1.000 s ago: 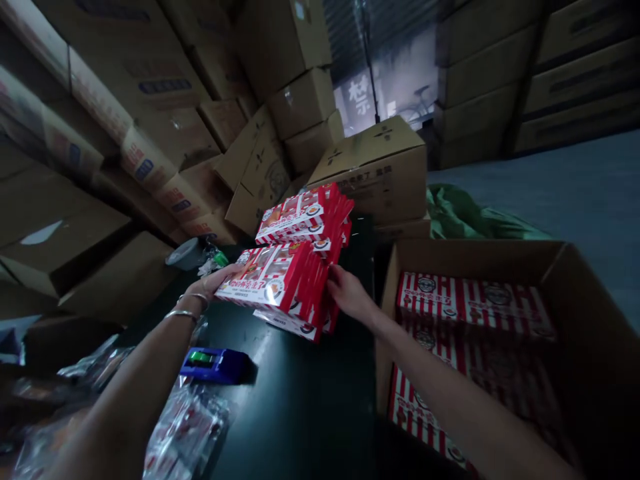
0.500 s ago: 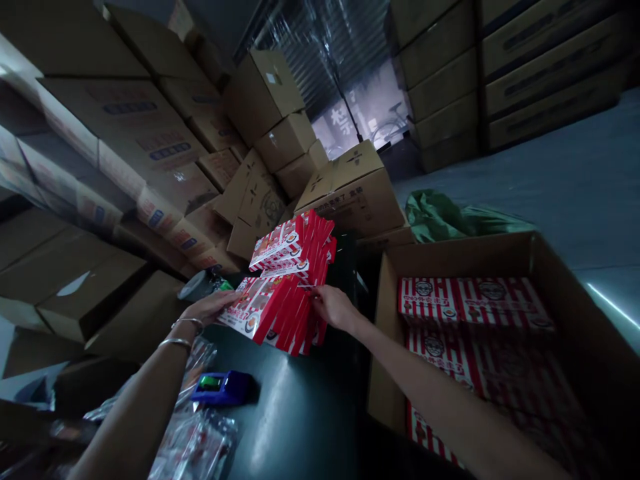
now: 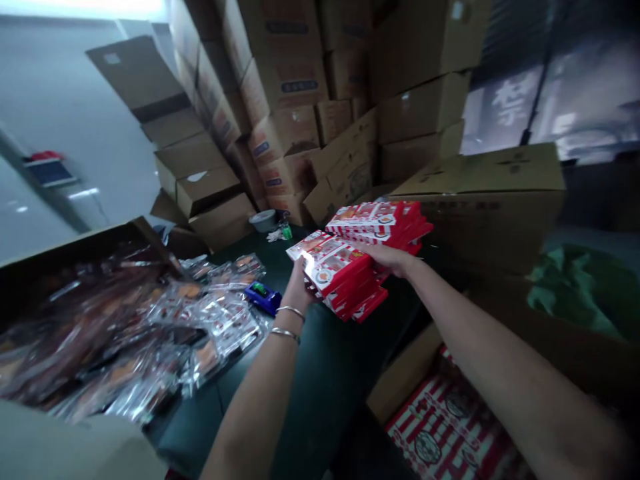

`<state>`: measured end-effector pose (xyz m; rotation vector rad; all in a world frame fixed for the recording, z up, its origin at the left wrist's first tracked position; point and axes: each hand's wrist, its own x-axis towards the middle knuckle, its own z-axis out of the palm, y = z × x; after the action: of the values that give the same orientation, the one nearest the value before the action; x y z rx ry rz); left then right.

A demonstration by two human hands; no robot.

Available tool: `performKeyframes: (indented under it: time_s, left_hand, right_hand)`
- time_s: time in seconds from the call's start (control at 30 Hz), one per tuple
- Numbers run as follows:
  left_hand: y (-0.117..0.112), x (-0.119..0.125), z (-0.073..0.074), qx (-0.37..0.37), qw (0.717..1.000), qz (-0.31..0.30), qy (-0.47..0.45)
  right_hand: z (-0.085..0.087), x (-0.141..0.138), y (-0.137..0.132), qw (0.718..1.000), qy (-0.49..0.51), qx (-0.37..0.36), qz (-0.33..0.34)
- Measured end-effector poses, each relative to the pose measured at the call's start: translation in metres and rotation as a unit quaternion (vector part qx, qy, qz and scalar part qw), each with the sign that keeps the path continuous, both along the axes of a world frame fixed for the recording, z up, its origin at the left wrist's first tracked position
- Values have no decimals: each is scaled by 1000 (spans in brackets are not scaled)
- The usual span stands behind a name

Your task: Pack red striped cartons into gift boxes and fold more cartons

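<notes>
My left hand (image 3: 299, 288), with two bangles on the wrist, grips the near left end of a stack of flat red and white boxes (image 3: 345, 277) on the dark green table (image 3: 320, 373). My right hand (image 3: 387, 257) lies on top of that stack with its fingers curled over the far side. A second pile of the same red boxes (image 3: 380, 223) sits just behind, touching the held stack.
Shiny plastic snack packets (image 3: 150, 333) spill across the table's left side. A blue tape dispenser (image 3: 263, 297) lies near my left wrist. An open carton of red-striped boxes (image 3: 450, 433) stands lower right. Stacked brown cartons (image 3: 310, 120) wall the back; a green bag (image 3: 580, 293) lies right.
The view has swung left, showing the packets and a white wall. My right hand has moved from the stack's right edge onto its top; my left hand has slid to its near end.
</notes>
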<state>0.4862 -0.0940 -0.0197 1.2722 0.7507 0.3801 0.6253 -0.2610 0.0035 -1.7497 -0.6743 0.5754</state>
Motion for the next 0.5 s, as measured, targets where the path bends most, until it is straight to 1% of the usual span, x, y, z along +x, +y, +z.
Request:
performKeyframes:
  time_s: [0.07,0.17,0.23,0.3,0.33,0.4,0.43,0.5]
  left_hand:
    - [-13,-3,-5,-70,995,29,-72]
    - [-27,-19,-3,-128,972,44,-192]
    - [-34,-40,-2,-149,955,52,-253]
    - [-41,-68,-5,-160,942,64,-287]
    - [-45,-85,-9,-163,939,72,-295]
    - [-52,-122,-23,-167,936,94,-294]
    - [-56,-141,-33,-155,941,117,-277]
    - [-62,-179,-55,-111,951,188,-219]
  right_hand:
    - [6,-10,-2,999,-9,-25,32]
    - [14,-34,0,996,-57,-33,57]
    - [18,-54,3,992,-106,-38,60]
    - [20,-76,4,985,-156,-39,69]
    - [19,-89,4,980,-177,-38,81]
    - [11,-118,1,971,-204,-38,118]
    - [3,-133,-1,966,-212,-40,140]
    - [-16,-161,-6,952,-239,-49,182]
